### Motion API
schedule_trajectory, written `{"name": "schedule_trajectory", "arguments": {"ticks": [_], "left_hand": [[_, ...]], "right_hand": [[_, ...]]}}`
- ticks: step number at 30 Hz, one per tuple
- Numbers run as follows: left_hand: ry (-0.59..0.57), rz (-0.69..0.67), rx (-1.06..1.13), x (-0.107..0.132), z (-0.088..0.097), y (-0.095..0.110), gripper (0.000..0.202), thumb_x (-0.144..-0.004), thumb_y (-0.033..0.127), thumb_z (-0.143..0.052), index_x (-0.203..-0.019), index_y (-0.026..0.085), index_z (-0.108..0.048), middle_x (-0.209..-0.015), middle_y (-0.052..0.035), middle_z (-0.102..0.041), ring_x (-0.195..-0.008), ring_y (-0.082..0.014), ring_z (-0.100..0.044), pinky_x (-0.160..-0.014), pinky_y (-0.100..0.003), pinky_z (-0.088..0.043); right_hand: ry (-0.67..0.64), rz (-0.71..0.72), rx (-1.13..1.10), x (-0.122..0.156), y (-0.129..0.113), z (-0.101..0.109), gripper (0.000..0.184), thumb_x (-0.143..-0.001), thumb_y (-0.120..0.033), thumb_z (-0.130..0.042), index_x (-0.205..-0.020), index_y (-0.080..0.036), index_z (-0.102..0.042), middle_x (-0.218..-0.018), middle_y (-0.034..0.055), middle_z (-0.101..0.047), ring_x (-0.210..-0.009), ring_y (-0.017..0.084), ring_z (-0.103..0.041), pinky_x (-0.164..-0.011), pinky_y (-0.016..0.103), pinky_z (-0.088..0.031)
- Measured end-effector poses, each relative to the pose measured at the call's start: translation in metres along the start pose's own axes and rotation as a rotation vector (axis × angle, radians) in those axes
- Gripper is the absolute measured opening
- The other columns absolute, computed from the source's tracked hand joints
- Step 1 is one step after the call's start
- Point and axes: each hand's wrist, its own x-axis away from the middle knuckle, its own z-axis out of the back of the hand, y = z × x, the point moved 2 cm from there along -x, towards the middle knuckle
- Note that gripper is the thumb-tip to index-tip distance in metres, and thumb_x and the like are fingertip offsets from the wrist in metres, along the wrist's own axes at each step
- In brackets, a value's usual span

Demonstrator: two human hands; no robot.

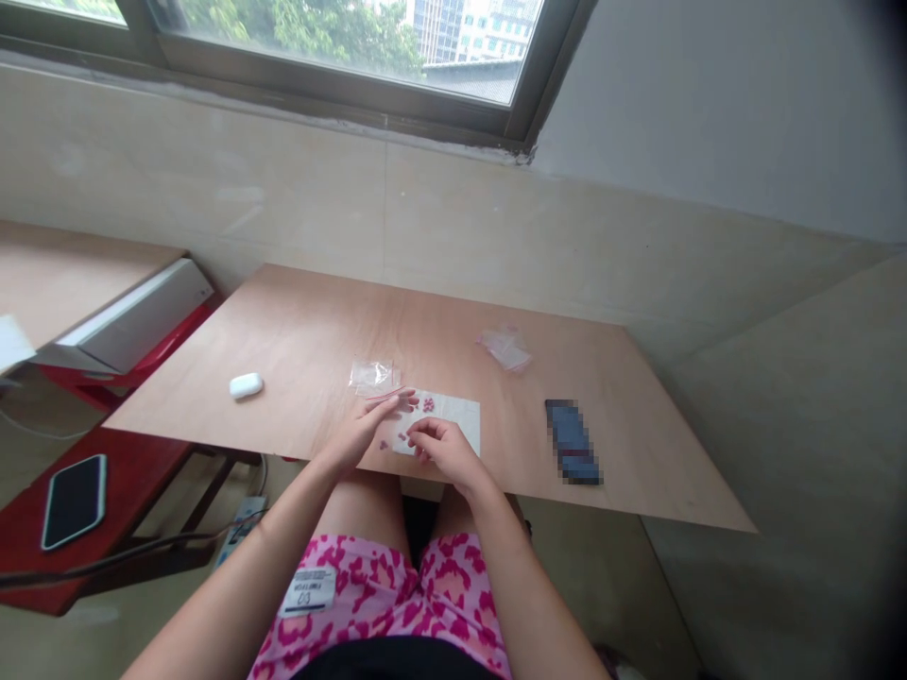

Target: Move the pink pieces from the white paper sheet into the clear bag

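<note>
A white sheet (pixel 454 416) with small pink flower-shaped pieces (pixel 429 404) lies on a plywood tabletop (pixel 298 340), close to its near edge. My left hand (pixel 361 434) rests at the sheet's left end, fingers stretched toward a thin pink strip (pixel 386 395). Whether it grips that strip is hard to tell. My right hand (pixel 440 450) curls over the sheet's lower part, fingertips beside a small pink piece (pixel 403 437). The hand hides part of the sheet, and I cannot see anything clearly between its fingers.
A clear plastic bag (pixel 372 376) lies just beyond my hands, and another (pixel 504 348) lies to the right. A white earbud case (pixel 246 385) sits left, a pixelated blue object (pixel 573 441) right. A black phone (pixel 75 501) lies on a lower red table.
</note>
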Motion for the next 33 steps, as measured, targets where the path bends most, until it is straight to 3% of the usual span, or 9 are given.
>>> {"name": "schedule_trajectory", "arguments": {"ticks": [4,10,15,22,25,29,33], "left_hand": [[0.004,0.063,0.103,-0.001,0.0,-0.008,0.045,-0.1,0.053,-0.058,-0.128,0.022,-0.073,-0.128,-0.0135,-0.074,-0.107,-0.0294,-0.07,-0.056,-0.026,-0.044],[-0.018,0.06,0.187,-0.002,-0.002,-0.01,0.045,-0.1,0.054,-0.059,-0.13,0.022,-0.07,-0.123,-0.0133,-0.074,-0.1,-0.0259,-0.072,-0.05,-0.023,-0.039],[-0.037,0.039,0.268,-0.003,-0.002,-0.011,0.043,-0.099,0.053,-0.06,-0.126,0.021,-0.071,-0.112,-0.0119,-0.075,-0.088,-0.0226,-0.073,-0.054,-0.024,-0.042],[-0.065,0.046,0.307,-0.002,-0.008,-0.009,0.044,-0.098,0.055,-0.061,-0.125,0.022,-0.071,-0.112,-0.0113,-0.074,-0.071,-0.0176,-0.068,-0.046,-0.023,-0.034],[-0.059,0.028,0.332,-0.003,-0.008,-0.01,0.043,-0.098,0.055,-0.062,-0.123,0.021,-0.071,-0.108,-0.0111,-0.074,-0.076,-0.0197,-0.069,-0.05,-0.024,-0.04],[-0.034,0.002,0.355,-0.004,-0.005,-0.012,0.04,-0.099,0.052,-0.062,-0.121,0.02,-0.072,-0.107,-0.0112,-0.074,-0.096,-0.0257,-0.072,-0.066,-0.028,-0.051],[-0.025,0.015,0.38,-0.005,-0.003,-0.014,0.04,-0.097,0.052,-0.064,-0.119,0.02,-0.073,-0.107,-0.0112,-0.075,-0.099,-0.0271,-0.073,-0.072,-0.031,-0.054]], "right_hand": [[-0.02,-0.037,-0.036,0.001,0.005,-0.01,0.023,-0.081,-0.036,-0.071,-0.096,-0.019,-0.074,-0.082,0.0016,-0.069,-0.059,0.012,-0.055,-0.058,0.025,-0.047],[-0.023,0.016,-0.078,0.001,0.007,-0.018,0.024,-0.083,-0.042,-0.073,-0.088,-0.019,-0.07,-0.077,0.0003,-0.066,-0.062,0.012,-0.055,-0.061,0.026,-0.046],[-0.028,0.015,-0.085,0.003,0.005,-0.019,0.025,-0.084,-0.043,-0.073,-0.086,-0.019,-0.069,-0.075,0.0002,-0.065,-0.06,0.012,-0.055,-0.059,0.026,-0.045],[0.011,0.024,-0.161,0.0,0.002,-0.023,0.028,-0.08,-0.046,-0.075,-0.082,-0.019,-0.069,-0.073,0.0019,-0.065,-0.066,0.015,-0.058,-0.057,0.025,-0.046],[0.025,0.017,-0.169,0.0,0.004,-0.025,0.029,-0.079,-0.047,-0.076,-0.08,-0.018,-0.07,-0.071,0.002,-0.065,-0.065,0.015,-0.057,-0.057,0.025,-0.044],[0.023,0.009,-0.223,0.001,0.007,-0.025,0.033,-0.079,-0.049,-0.077,-0.087,-0.018,-0.075,-0.073,0.0027,-0.067,-0.065,0.014,-0.056,-0.057,0.025,-0.044],[0.05,-0.009,-0.262,0.002,0.011,-0.025,0.036,-0.077,-0.052,-0.079,-0.087,-0.017,-0.076,-0.078,0.0045,-0.069,-0.066,0.014,-0.057,-0.056,0.024,-0.043]]}}
